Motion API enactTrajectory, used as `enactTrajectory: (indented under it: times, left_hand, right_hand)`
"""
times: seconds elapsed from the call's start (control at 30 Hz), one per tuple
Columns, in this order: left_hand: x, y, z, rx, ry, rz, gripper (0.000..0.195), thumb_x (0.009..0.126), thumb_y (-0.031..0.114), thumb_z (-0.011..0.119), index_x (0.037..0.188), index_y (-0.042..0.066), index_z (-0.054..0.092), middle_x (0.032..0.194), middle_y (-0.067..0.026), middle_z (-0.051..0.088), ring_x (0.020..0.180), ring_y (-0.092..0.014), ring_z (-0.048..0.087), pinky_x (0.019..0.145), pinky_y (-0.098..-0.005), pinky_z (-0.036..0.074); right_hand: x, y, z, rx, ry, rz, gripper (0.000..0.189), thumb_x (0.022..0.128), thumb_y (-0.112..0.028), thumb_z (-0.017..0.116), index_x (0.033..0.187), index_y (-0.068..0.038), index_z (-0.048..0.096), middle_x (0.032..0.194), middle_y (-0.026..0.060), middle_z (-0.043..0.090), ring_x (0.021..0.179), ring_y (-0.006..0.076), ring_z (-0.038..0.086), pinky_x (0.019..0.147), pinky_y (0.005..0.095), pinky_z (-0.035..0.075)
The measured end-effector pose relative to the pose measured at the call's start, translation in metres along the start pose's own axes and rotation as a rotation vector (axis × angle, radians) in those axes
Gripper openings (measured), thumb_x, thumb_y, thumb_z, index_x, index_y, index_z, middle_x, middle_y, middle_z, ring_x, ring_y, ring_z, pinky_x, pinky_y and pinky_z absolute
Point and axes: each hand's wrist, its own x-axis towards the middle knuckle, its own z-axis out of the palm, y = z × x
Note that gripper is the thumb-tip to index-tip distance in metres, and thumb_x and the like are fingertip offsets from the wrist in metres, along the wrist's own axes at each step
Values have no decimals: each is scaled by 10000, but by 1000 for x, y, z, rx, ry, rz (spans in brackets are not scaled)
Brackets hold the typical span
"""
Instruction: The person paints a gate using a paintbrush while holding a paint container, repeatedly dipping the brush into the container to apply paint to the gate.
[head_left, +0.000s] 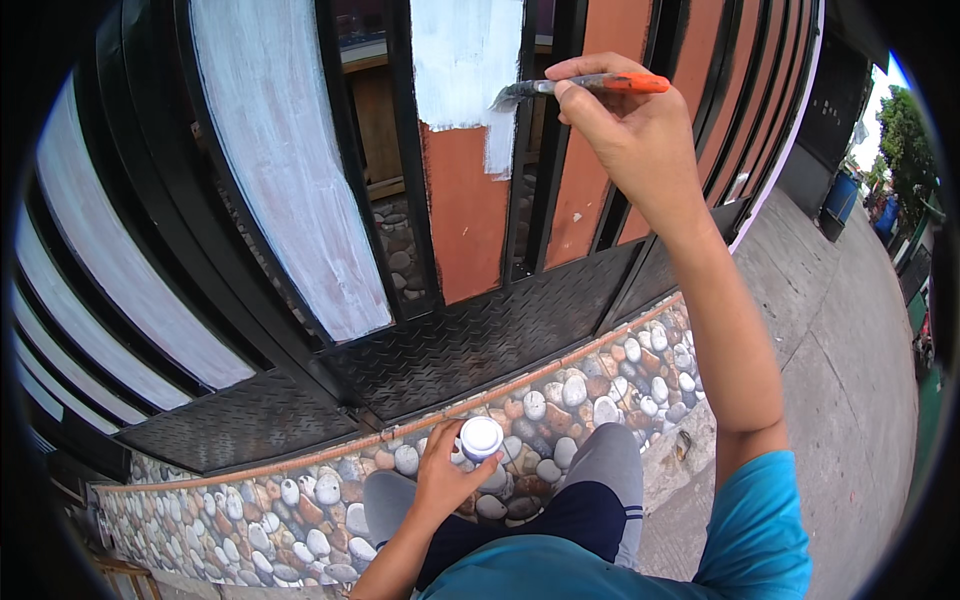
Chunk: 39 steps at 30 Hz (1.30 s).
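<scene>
A paintbrush (577, 86) with an orange-tipped handle is gripped in my right hand (637, 127). Its bristles touch the right edge of a gate slat (465, 217), whose upper part is coated in wet-looking white paint and whose lower part is reddish orange. Down by my knees, my left hand (446, 472) holds a small open tub of white paint (481, 436) around its side. Left of that slat, a wider slat (292, 172) is covered in streaky white paint down to its bottom end.
Black metal bars (412, 165) separate the slats, above a black diamond-plate panel (480, 330). More whitened slats stand left; orange slats (585, 195) stand right. Pebble-patterned tiles (285, 525) run along the gate's foot. A concrete pavement (840, 337) and a blue barrel (840, 196) lie at the right.
</scene>
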Motion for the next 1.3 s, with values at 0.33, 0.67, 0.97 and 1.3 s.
enactTrajectory:
  times: [0.33,0.67,0.97,1.3]
  left_hand:
    - [-3,-5,-1,-1,27,10,639,763,282,948,1259,-18,677,1234,-188,683,1136,-361,694,971,-434,561]
    - [-7,-10,0,-25,-4,-25,677,757,288,952,1284,-32,671,1276,-184,670,1142,-328,692,964,-407,559]
    - [-6,-8,-1,0,-22,-49,680,767,325,950,1276,-26,668,1263,-206,673,1164,-383,687,988,-451,560]
    - [-7,-5,-1,-17,-29,-44,670,764,295,944,1279,-28,663,1252,-198,673,1152,-371,688,981,-442,560]
  right_hand:
    - [-36,-15,-9,78,-91,99,225,952,-158,725,1098,5,779,997,80,763,849,103,710,734,245,551]
    - [-66,-1,4,27,-218,316,245,931,-156,743,1104,14,777,1031,101,740,798,135,728,729,282,572]
    - [-58,-13,-2,51,-66,145,214,934,-134,748,1095,3,780,1014,93,751,900,152,741,763,283,572]
    - [-77,4,11,8,-206,255,194,938,-105,732,1087,13,773,995,89,720,854,128,719,729,257,560]
